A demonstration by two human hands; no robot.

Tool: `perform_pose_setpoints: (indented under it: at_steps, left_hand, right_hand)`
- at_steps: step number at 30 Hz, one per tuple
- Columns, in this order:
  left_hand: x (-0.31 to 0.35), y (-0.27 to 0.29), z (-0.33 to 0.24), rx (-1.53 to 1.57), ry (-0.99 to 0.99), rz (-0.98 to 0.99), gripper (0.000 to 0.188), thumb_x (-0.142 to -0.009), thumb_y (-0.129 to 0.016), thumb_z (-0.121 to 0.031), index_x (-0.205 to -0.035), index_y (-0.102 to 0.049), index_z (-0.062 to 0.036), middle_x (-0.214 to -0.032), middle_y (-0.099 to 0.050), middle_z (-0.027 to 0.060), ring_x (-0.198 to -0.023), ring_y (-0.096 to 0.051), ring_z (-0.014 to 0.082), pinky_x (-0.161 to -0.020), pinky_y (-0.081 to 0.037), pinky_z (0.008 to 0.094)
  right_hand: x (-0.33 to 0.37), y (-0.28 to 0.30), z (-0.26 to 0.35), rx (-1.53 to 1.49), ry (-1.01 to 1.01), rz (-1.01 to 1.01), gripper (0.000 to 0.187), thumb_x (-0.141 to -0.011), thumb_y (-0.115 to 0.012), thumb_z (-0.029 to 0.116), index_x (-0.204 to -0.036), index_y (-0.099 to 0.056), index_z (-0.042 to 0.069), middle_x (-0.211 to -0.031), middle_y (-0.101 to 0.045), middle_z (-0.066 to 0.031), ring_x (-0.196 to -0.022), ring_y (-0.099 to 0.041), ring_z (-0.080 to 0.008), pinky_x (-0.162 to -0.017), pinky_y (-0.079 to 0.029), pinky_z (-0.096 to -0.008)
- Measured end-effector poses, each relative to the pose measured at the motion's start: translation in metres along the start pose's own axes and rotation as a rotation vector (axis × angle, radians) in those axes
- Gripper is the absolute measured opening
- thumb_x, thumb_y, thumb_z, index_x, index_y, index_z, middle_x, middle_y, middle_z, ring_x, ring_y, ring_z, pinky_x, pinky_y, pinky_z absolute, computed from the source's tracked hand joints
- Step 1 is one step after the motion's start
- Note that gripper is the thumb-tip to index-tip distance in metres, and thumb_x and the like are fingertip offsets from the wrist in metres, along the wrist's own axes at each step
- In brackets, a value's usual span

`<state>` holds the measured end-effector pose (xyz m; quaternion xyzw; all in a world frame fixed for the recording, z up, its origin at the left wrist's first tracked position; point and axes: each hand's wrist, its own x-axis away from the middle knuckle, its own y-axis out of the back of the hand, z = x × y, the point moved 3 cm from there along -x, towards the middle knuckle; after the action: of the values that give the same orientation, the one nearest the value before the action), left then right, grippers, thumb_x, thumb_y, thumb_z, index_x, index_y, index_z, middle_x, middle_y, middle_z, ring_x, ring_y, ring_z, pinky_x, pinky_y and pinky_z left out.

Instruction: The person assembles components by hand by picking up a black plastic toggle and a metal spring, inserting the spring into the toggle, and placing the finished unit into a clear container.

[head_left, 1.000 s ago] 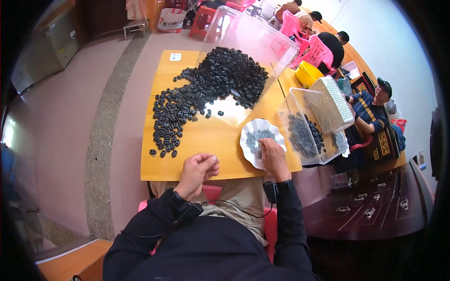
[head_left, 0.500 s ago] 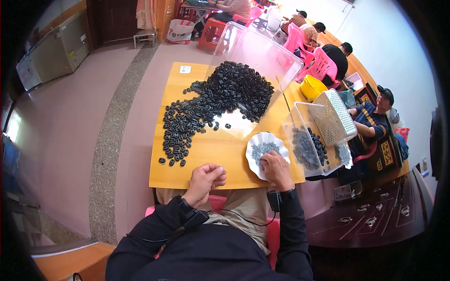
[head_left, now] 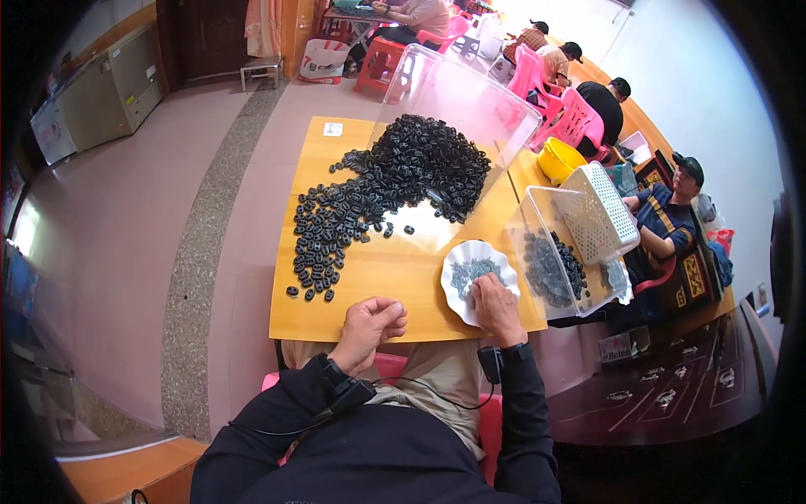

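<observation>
My right hand reaches into a white scalloped dish, its fingers bent down among small grey pieces. Whether a piece is between those fingertips is hidden. At the table's near edge, my left hand is closed, thumb pressed to the curled index finger; anything in that pinch is too small to make out. Beyond it, small black oval parts with two holes spread over the table's left half. They rise into a big dark heap at the mouth of a clear plastic bin lying on its side.
Right of the dish stands a clear box with black parts inside, a white perforated basket resting against it. Behind is a yellow bowl. A person sits at the right; other people sit on pink chairs farther back.
The view has shifted very slightly. My right hand has moved a little within the dish, fingers still down in the grey pieces. My left hand keeps its closed pose.
</observation>
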<state>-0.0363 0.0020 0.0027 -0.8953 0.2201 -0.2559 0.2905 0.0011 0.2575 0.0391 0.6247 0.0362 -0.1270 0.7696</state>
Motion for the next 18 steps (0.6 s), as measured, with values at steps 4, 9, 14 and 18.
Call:
perform_pose_setpoints:
  at_steps: [4, 9, 14, 18]
  left_hand:
    - [-0.001, 0.000, 0.002, 0.012, -0.008, 0.007, 0.011, -0.091, -0.063, -0.012, -0.097, -0.061, -0.0028, -0.086, -0.064, 0.0045, -0.073, -0.062, 0.0115, -0.068, -0.055, 0.0258]
    - [0.000, -0.004, 0.001, -0.012, -0.050, 0.006, 0.012, -0.091, -0.062, -0.010, -0.099, -0.059, -0.0011, -0.086, -0.064, 0.0055, -0.074, -0.063, 0.0120, -0.068, -0.055, 0.0256]
    - [-0.001, -0.003, 0.005, -0.059, -0.074, 0.015, 0.014, -0.091, -0.062, -0.009, -0.101, -0.059, 0.0007, -0.087, -0.065, 0.0062, -0.075, -0.063, 0.0122, -0.068, -0.055, 0.0252]
    - [-0.002, -0.005, 0.010, -0.135, -0.065, 0.085, 0.016, -0.091, -0.063, -0.010, -0.103, -0.061, 0.0009, -0.089, -0.065, 0.0057, -0.078, -0.063, 0.0113, -0.070, -0.056, 0.0254]
  right_hand:
    - [0.001, 0.004, -0.001, -0.019, -0.008, -0.026, 0.011, -0.092, -0.052, 0.016, -0.092, -0.056, 0.005, -0.091, -0.059, -0.0153, -0.080, -0.059, -0.0394, -0.068, -0.047, -0.0469]
    - [0.000, 0.006, -0.005, -0.118, 0.015, -0.121, 0.007, -0.090, -0.053, 0.011, -0.092, -0.055, 0.005, -0.091, -0.058, -0.0154, -0.086, -0.057, -0.0382, -0.069, -0.046, -0.0446]
    - [-0.003, 0.017, 0.009, -0.189, 0.050, -0.204, 0.005, -0.088, -0.055, 0.006, -0.092, -0.054, 0.004, -0.090, -0.056, -0.0161, -0.085, -0.056, -0.0383, -0.069, -0.046, -0.0431]
    - [-0.002, 0.020, 0.019, -0.266, 0.083, -0.241, 0.003, -0.088, -0.056, 0.004, -0.090, -0.054, 0.003, -0.084, -0.055, -0.0150, -0.077, -0.056, -0.0343, -0.065, -0.045, -0.0393]
